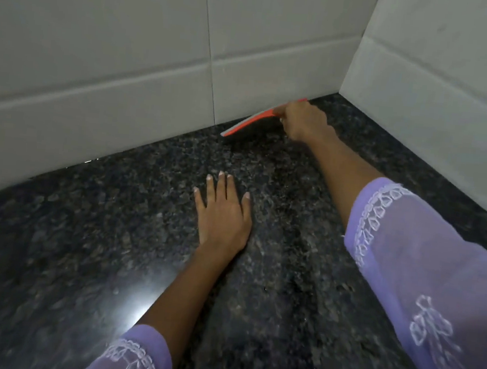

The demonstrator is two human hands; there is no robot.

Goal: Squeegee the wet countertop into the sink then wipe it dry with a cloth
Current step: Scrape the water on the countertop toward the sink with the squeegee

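Note:
A dark speckled granite countertop [82,243] fills the view and shines wet under a light glare. My right hand [302,121] is stretched to the far corner and holds an orange-red squeegee [251,121] whose pale blade edge lies along the foot of the back wall. My left hand [221,212] rests flat on the counter with fingers spread, nearer to me and left of the right arm. No sink and no cloth are in view.
White tiled walls meet in a corner: the back wall [114,62] runs across the top, the side wall [441,93] closes off the right. Both of my arms wear lilac embroidered sleeves [407,259].

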